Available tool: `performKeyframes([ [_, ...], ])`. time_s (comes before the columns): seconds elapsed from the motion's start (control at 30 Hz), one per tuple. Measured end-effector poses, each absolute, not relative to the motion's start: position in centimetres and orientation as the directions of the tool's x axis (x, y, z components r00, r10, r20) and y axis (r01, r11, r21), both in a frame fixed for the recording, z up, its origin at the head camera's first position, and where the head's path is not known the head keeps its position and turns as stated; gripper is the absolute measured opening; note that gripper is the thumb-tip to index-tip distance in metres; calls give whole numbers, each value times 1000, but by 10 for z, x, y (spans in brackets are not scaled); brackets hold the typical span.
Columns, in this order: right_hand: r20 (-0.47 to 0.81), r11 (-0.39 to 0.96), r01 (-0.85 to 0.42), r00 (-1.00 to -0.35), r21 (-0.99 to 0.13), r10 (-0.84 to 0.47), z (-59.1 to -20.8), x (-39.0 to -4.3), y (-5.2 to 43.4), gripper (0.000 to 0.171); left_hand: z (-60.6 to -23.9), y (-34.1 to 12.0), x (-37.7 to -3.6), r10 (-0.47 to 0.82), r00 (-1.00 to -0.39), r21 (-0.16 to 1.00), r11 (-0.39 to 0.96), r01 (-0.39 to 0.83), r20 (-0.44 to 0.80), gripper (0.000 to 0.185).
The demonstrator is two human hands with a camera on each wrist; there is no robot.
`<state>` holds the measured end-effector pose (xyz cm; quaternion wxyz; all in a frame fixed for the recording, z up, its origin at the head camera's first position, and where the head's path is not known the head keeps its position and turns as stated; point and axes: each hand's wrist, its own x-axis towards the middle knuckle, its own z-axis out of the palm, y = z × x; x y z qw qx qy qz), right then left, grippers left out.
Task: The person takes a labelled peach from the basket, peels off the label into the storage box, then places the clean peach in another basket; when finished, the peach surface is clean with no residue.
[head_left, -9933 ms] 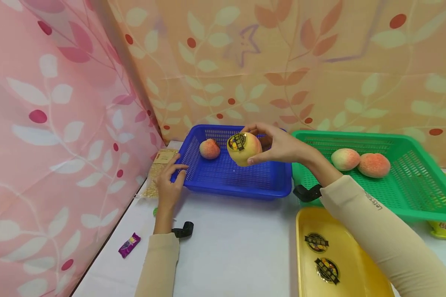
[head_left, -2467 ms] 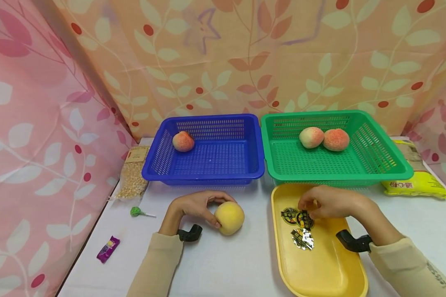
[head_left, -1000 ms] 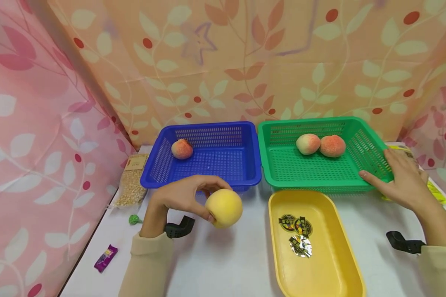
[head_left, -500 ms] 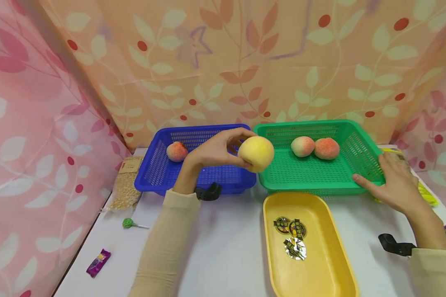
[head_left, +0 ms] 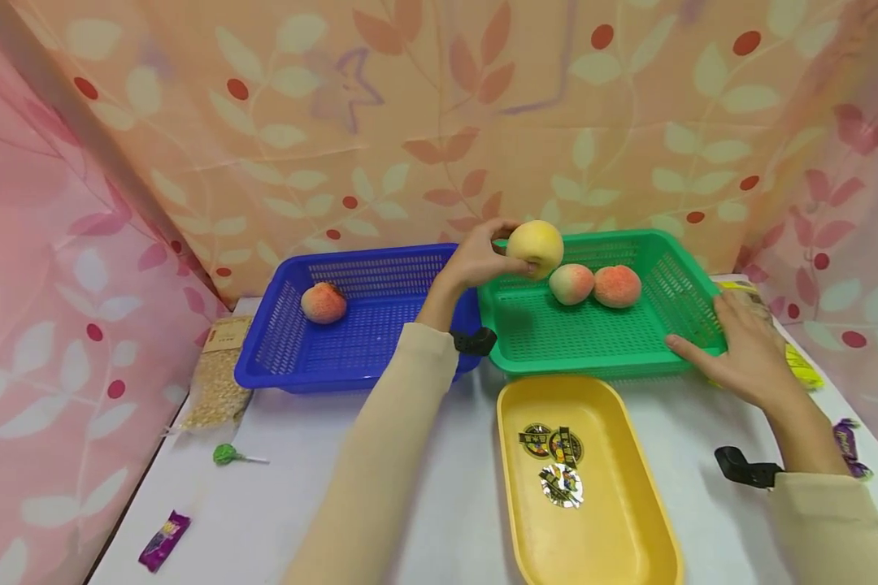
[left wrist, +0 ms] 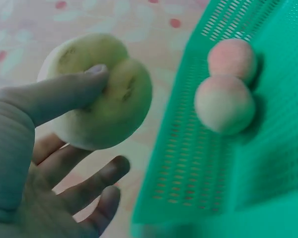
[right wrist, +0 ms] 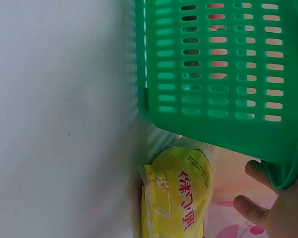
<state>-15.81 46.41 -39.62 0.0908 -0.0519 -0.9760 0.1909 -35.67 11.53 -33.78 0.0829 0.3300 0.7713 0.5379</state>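
My left hand (head_left: 479, 256) pinches a yellow peach (head_left: 537, 246) and carries it at the back left of the green basket (head_left: 578, 333). In the left wrist view the thumb presses across the peach's cleft while the lower fingers hang apart from it. Inside the green basket lie a pale pink peach (head_left: 572, 284) and a redder peach (head_left: 618, 286), side by side. My right hand (head_left: 754, 357) rests on that basket's front right corner. Its thumb lies over the rim; the other fingers extend along the outside, as the right wrist view also shows.
A blue basket (head_left: 366, 325) holds one peach (head_left: 323, 303). In front stands a yellow tray (head_left: 593, 528) with several black-and-gold stickers (head_left: 536, 439). Around lie a grain bag (head_left: 218, 374), a green lollipop (head_left: 224, 454), purple candies (head_left: 164, 540) and a yellow bag (right wrist: 181, 191).
My left hand has lifted the yellow peach off the table and carried it past the blue basket to the green one. My right hand has moved from the tray to the green basket's corner.
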Motion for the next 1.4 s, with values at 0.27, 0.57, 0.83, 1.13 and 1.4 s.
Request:
performKeyframes([
  [0.27, 152, 914, 61, -980, -401, 132, -392, -163, 456, 106, -363, 141, -365, 499, -848, 856, 345, 385, 180, 67],
  [0.57, 150, 912, 74, -978, -403, 145, -392, -163, 457, 106, -370, 159, -366, 473, -875, 626, 654, 425, 100, 66],
  [0.83, 130, 906, 90, -979, -414, 157, -395, -161, 460, 106, -378, 162, -370, 505, -858, 406, 767, 496, 93, 68],
  [1.13, 121, 896, 95, -979, -433, 162, -397, -156, 461, 105, -385, 158, -372, 538, -842, 263, 807, 529, 41, 65],
  [1.4, 122, 892, 100, -978, -441, 170, -398, -155, 463, 105, -384, 163, -369, 519, -855, 124, 849, 514, -6, 70],
])
